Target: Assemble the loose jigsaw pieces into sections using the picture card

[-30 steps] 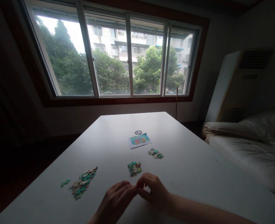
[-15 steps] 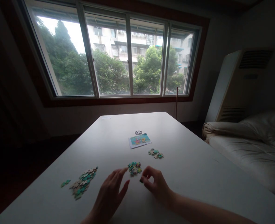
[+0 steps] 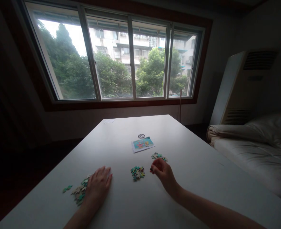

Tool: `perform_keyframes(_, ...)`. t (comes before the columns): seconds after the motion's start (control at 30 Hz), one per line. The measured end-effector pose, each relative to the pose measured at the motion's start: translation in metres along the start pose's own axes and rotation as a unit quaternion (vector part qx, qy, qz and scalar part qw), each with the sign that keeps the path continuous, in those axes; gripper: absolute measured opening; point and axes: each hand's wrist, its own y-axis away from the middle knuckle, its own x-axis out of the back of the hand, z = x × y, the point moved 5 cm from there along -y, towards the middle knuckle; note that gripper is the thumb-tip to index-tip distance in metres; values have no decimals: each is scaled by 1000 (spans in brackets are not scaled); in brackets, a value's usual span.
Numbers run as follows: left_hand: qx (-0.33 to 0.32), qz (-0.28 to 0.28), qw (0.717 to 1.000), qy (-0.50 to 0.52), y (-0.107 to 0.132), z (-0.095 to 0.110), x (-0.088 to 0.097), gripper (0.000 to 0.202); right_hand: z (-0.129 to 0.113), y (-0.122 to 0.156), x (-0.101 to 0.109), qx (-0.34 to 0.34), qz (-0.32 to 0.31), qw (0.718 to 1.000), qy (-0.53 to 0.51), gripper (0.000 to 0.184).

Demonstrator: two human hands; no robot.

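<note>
My left hand [image 3: 98, 184] lies flat with its fingers stretched out, partly covering the right side of a large pile of puzzle pieces [image 3: 78, 192] in green and beige. My right hand [image 3: 163, 170] pinches a small dark puzzle piece [image 3: 151, 170] between thumb and fingertips. Between the hands sits a smaller heap of mixed-colour puzzle pieces [image 3: 137, 173]. Just beyond my right hand is another small group of puzzle pieces [image 3: 156, 155], partly hidden by the fingers. A few green pieces [image 3: 67, 189] lie apart at the far left.
On the white table [image 3: 121, 136], a colourful picture card [image 3: 143, 144] lies past the heaps, with a round black-and-white mark [image 3: 141, 136] behind it. A pale sofa [image 3: 247, 152] stands to the right, and a window [image 3: 114, 60] is beyond the table.
My left hand has moved left, from beside the middle heap onto the large pile. My right hand has shifted right and slightly away from me, still pinching the dark piece.
</note>
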Motion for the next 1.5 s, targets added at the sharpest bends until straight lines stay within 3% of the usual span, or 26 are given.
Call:
perform_keyframes(0.13,4,43,999,-5,-2,-10,4,31,-6,-13,21,54,28,991,123,12)
perform_keyframes(0.23,23,57,997,-36,-2,-15,6,29,-6,-18,36,139,54,953,265,8)
perform_keyframes(0.37,21,27,999,-36,-2,-14,9,29,2,-19,38,188,14,915,358,11)
perform_keyframes(0.57,3,-3,999,31,-5,-14,6,39,9,-21,33,203,1,903,379,14)
perform_keyframes(0.73,0,2,999,48,-6,-16,5,39,30,-30,37,139,7,912,385,14)
perform_keyframes(0.9,-1,8,996,83,-6,-16,6,39,39,-29,36,124,-26,915,384,18)
perform_keyframes(1.2,-19,75,987,141,-5,-18,9,43,35,-28,36,133,-10,913,386,26)
perform_keyframes(1.5,-110,184,951,222,-2,-6,22,25,16,-24,34,183,10,906,382,23)
